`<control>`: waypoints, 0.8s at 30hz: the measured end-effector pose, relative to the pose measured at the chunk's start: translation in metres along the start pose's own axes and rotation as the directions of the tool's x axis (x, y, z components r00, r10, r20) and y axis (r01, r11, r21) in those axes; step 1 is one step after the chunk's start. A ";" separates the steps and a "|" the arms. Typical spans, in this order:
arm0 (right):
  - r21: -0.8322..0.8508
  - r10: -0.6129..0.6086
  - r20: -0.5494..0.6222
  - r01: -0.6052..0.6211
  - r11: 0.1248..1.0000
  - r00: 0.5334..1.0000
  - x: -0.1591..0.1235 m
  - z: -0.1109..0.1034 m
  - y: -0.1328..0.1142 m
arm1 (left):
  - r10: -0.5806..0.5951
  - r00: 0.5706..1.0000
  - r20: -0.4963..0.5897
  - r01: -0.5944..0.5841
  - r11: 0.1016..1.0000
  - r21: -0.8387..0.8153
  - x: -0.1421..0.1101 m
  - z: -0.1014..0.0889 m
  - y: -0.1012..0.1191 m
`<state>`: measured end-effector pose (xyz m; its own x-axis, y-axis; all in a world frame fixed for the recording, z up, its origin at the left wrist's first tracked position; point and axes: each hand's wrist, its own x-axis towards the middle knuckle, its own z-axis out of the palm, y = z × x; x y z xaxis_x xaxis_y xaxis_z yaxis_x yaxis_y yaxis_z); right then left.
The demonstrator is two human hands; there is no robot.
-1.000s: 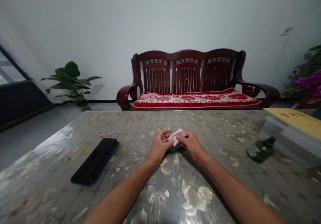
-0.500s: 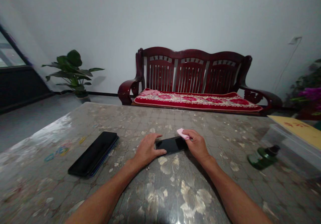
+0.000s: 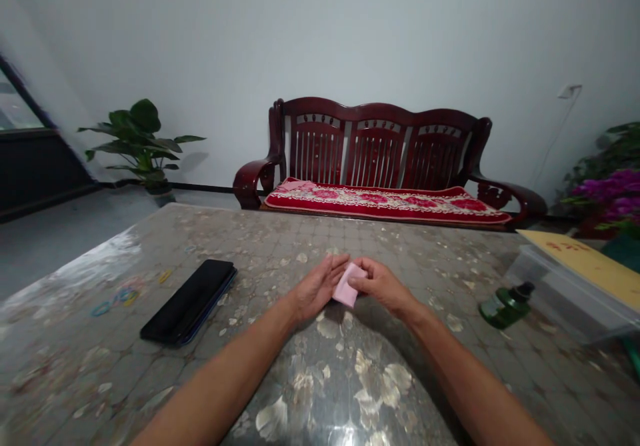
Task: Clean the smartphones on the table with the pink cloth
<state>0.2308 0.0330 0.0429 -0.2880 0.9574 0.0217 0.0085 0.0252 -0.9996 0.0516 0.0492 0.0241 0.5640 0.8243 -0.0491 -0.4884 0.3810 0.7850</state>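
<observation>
My right hand (image 3: 379, 285) pinches a folded pink cloth (image 3: 346, 290), thumb on its near face, over the middle of the table. Turned on its side with the palm showing, my left hand (image 3: 323, 286) has its fingers running up behind the cloth and touching it. The black phone, which lay between both hands, is now hidden behind the cloth and the left hand. To the left, a stack of black phones (image 3: 193, 299) lies on the table, the lower one showing a bluish edge.
Coloured rubber bands (image 3: 117, 297) lie at the left. A green bottle with a black cap (image 3: 506, 305) lies tilted at the right, near a clear plastic box (image 3: 550, 293) topped by a yellow sheet (image 3: 583, 259). A wooden bench (image 3: 375, 146) stands beyond the patterned table (image 3: 270, 233).
The phone has gone from lying flat with its screen showing to being hidden. My left hand has turned palm inward. My right hand has brought the cloth left, against the left hand.
</observation>
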 end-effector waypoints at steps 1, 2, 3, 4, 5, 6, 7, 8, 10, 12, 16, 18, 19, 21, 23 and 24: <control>-0.020 -0.015 0.027 0.015 1.000 1.000 -0.002 0.002 -0.003 | -0.056 0.997 0.051 0.059 0.996 -0.064 0.001 0.004 -0.004; -0.063 -0.032 0.046 0.035 0.997 0.998 -0.003 0.003 -0.005 | -0.093 0.993 0.071 0.101 0.987 -0.123 0.002 0.009 -0.009; -0.134 -0.053 0.057 0.060 0.989 0.997 -0.006 0.003 -0.006 | -0.112 0.991 0.071 0.123 0.976 -0.180 0.002 0.012 -0.013; -0.234 -0.079 0.056 0.091 0.968 0.995 -0.008 0.003 -0.007 | -0.120 0.991 0.053 0.129 0.964 -0.233 0.002 0.016 -0.018; -0.350 -0.119 0.037 0.125 0.928 0.992 -0.012 0.002 -0.007 | -0.119 0.993 0.025 0.121 0.953 -0.276 0.002 0.020 -0.022; -0.469 -0.183 -0.006 0.159 0.869 0.983 -0.015 0.001 -0.006 | -0.117 0.993 -0.004 0.110 0.945 -0.308 0.003 0.023 -0.026; -0.573 -0.262 -0.063 0.180 0.800 0.963 -0.019 -0.001 -0.005 | -0.122 0.992 -0.028 0.106 0.939 -0.326 0.003 0.027 -0.030; -0.651 -0.345 -0.126 0.185 0.736 0.930 -0.023 -0.004 -0.004 | -0.132 0.990 -0.052 0.108 0.936 -0.336 0.004 0.030 -0.033; -0.726 -0.475 -0.245 0.165 0.667 0.845 -0.034 -0.014 -0.003 | -0.176 0.980 -0.097 0.132 0.929 -0.346 0.004 0.036 -0.038; -0.743 -0.528 -0.326 0.133 0.656 0.784 -0.047 -0.035 -0.006 | -0.225 0.965 -0.138 0.167 0.925 -0.342 0.004 0.039 -0.041; -0.795 -0.723 -0.541 0.018 0.606 0.429 -0.085 -0.110 -0.020 | -0.214 0.949 -0.230 0.149 0.952 -0.267 0.002 0.037 -0.044; -0.809 -0.798 -0.588 -0.093 0.581 0.129 -0.105 -0.152 -0.022 | -0.157 0.947 -0.281 0.095 0.970 -0.224 0.001 0.035 -0.045; -0.798 -0.797 -0.600 -0.118 0.590 0.073 -0.113 -0.170 -0.019 | -0.129 0.947 -0.295 0.069 0.976 -0.206 0.001 0.034 -0.045; -0.756 -0.752 -0.654 -0.085 0.649 0.080 -0.127 -0.199 -0.010 | -0.079 0.951 -0.299 0.020 0.981 -0.194 0.001 0.031 -0.043; -0.678 -0.673 -0.718 0.039 0.734 0.177 -0.135 -0.215 0.004 | -0.043 0.959 -0.280 -0.023 0.973 -0.228 0.001 0.028 -0.040; -0.631 -0.633 -0.737 0.093 0.770 0.239 -0.138 -0.220 0.010 | -0.027 0.963 -0.269 -0.044 0.965 -0.257 0.001 0.025 -0.038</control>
<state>0.4813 -0.0358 0.0331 0.6313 0.4248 0.6489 0.5841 0.2900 -0.7581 0.0878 0.0249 0.0097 0.3771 0.8959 -0.2349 -0.6677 0.4388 0.6014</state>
